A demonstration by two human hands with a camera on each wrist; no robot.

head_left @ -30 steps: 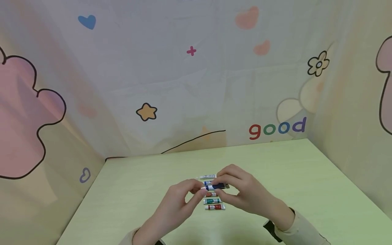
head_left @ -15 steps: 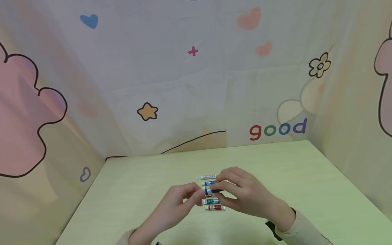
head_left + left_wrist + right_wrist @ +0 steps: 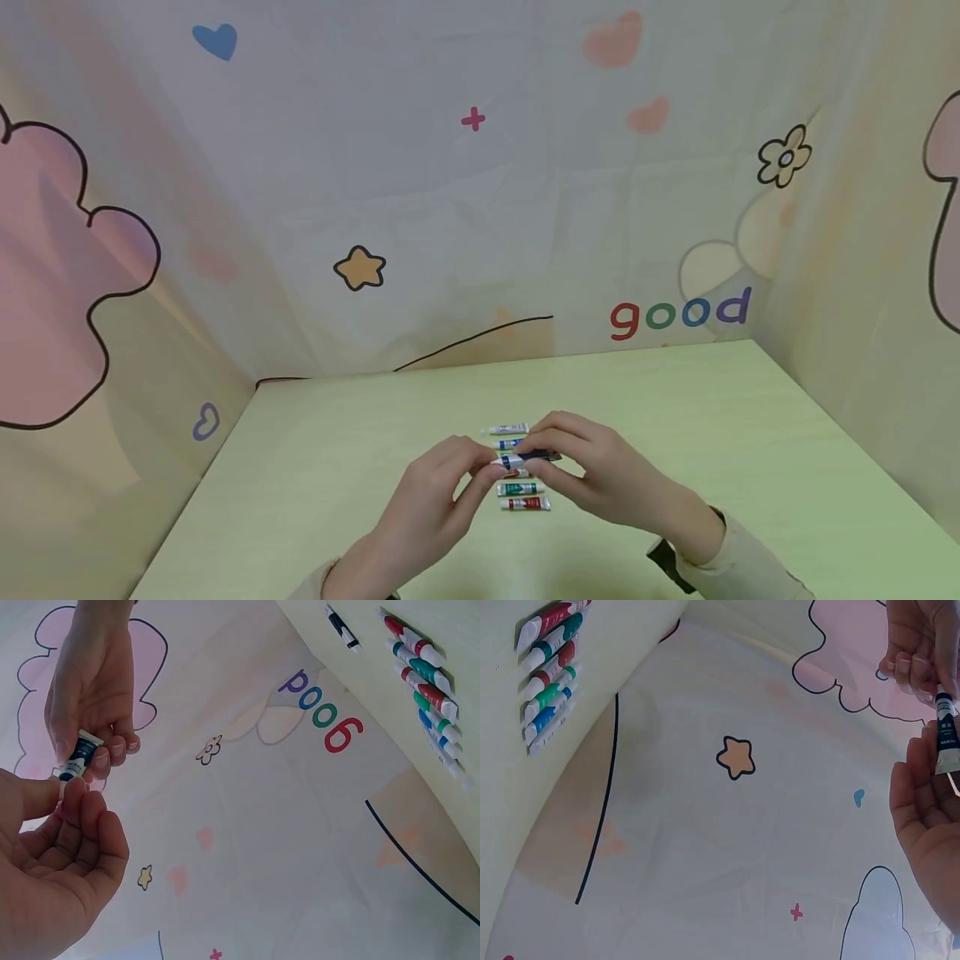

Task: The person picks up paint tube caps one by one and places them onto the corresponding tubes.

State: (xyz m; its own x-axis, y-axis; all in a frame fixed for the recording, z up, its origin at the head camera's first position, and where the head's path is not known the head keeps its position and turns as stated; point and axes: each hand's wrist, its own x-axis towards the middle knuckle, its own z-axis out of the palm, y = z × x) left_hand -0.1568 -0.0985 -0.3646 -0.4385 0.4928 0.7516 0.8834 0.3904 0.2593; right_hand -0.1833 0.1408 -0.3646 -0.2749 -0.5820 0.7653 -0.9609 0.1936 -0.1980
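Note:
A small dark blue paint tube (image 3: 513, 461) with a white cap end is held between both hands above a row of similar tubes. My left hand (image 3: 431, 492) pinches the cap end between thumb and forefinger, its other fingers curled beneath, as the left wrist view shows. The flat tail end is gripped by my right hand (image 3: 603, 475). In the right wrist view the label of the blue tube (image 3: 946, 729) faces the camera. Fingertips hide most of the cap.
On the pale green table (image 3: 315, 500) lie a red tube (image 3: 525, 504), a green tube (image 3: 521, 489) and a white tube (image 3: 510, 429), with others between them. A separate dark, pen-like item (image 3: 343, 628) appears in the left wrist view. Printed cloth (image 3: 420, 208) stands behind.
Half a second ago the tube was lower and partly covered by the fingers; now it is slightly raised and more of it shows. The left hand has turned. Tubes on the table stay put.

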